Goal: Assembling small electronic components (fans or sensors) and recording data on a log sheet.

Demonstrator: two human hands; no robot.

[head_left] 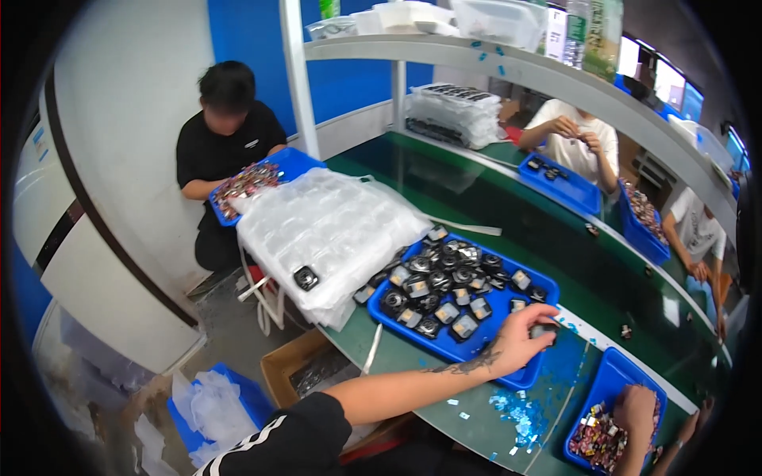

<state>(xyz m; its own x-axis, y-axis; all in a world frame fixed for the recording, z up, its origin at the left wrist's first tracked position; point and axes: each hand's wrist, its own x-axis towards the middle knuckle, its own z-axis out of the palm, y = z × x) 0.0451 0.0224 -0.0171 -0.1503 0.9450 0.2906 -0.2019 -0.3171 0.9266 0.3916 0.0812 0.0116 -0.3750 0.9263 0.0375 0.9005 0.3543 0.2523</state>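
Bare green belt (508, 238) beyond the blue tray (444, 345) lies open; clear trays (329, 230) block its left.

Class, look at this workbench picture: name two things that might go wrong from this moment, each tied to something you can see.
1. The stack of clear plastic trays juts past the bench edge beside the blue tray of parts; a nudge might tip it to the floor, along with the single black part on it.
2. The left hand grasps a small dark part at the blue tray's rim; if it slips, it may roll onto the green conveyor belt.
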